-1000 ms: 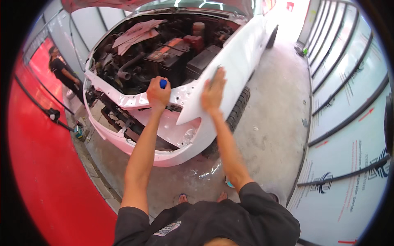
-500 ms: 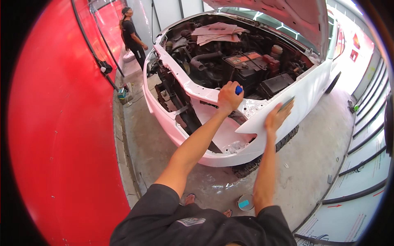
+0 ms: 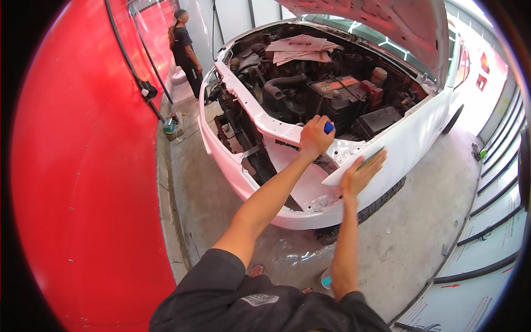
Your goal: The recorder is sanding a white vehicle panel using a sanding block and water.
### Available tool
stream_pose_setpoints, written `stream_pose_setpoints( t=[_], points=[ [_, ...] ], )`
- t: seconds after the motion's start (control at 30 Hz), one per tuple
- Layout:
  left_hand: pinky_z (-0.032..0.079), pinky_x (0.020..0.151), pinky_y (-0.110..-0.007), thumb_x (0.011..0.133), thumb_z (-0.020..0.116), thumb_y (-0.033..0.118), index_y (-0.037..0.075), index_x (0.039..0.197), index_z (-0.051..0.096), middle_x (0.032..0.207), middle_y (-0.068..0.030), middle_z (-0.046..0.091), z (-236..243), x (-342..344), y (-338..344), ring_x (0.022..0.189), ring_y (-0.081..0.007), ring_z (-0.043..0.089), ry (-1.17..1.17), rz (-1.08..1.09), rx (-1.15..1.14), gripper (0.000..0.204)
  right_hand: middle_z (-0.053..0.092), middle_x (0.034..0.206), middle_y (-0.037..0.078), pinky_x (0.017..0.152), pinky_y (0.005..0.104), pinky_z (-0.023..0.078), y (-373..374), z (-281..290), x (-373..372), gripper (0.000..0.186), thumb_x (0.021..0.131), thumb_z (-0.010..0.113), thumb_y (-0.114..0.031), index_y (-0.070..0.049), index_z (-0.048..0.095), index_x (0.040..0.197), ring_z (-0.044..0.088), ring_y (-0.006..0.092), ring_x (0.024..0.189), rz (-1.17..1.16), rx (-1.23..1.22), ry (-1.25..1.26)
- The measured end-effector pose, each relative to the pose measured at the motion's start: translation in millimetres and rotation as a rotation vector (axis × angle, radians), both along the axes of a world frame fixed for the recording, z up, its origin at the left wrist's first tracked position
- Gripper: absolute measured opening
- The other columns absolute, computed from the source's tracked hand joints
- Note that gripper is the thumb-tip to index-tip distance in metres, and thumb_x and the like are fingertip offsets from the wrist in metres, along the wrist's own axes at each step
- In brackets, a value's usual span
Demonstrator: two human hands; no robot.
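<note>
A white car (image 3: 409,138) stands with its hood up and its front bumper off, the engine bay open to view. My left hand (image 3: 313,137) is closed around a small blue object (image 3: 328,127) and rests on the white front crossmember. My right hand (image 3: 360,172) lies flat, fingers spread, on the front end of the white fender (image 3: 387,155), pressing a thin greenish sheet against it. Both forearms reach up from the lower edge.
A red wall (image 3: 83,182) fills the left side. Another person (image 3: 183,50) in dark clothes stands at the far left beyond the car. Papers (image 3: 301,48) lie over the engine. A small blue-green tub (image 3: 326,279) sits on the wet concrete floor near my feet.
The view has swung, so the car sits further right and the red wall fills the left. Both hands stay on the car, the right one still on the fender.
</note>
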State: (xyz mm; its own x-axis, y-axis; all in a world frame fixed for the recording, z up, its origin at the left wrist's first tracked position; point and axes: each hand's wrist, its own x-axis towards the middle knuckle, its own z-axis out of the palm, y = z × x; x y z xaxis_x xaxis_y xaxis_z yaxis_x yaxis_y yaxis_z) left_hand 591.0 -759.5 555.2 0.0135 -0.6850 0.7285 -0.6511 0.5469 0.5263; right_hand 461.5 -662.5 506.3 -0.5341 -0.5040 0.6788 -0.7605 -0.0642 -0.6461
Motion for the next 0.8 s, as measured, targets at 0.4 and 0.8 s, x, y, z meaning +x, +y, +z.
stream_pose_setpoints(
  t=[0.4, 0.8],
  points=[
    [0.054, 0.072, -0.05, 0.084, 0.074, 0.021, 0.009, 0.089, 0.064, 0.089, -0.0142, 0.063, 4.1, 5.6, 1.9, 0.084, -0.0384, 0.066, -0.003, -0.004, -0.049, 0.017, 0.015, 0.167, 0.024, 0.127, 0.05, 0.007, -16.1, 19.3, -33.2, 0.065, 0.11, 0.031, -0.034, 0.005, 0.015, 0.16, 0.011, 0.0373, 0.156, 0.075, -0.043, -0.03],
    [0.052, 0.074, -0.045, 0.088, 0.072, 0.018, 0.005, 0.091, 0.069, 0.088, -0.0171, 0.068, 1.0, -6.0, -15.3, 0.082, -0.0386, 0.067, -0.016, -0.033, -0.19, 0.014, 0.015, 0.168, 0.021, 0.127, 0.0456, 0.005, -49.8, 34.2, -90.4, 0.065, 0.107, 0.041, -0.025, 0.005, 0.017, 0.16, 0.012, 0.0333, 0.157, 0.018, -0.003, -0.066]
  ],
)
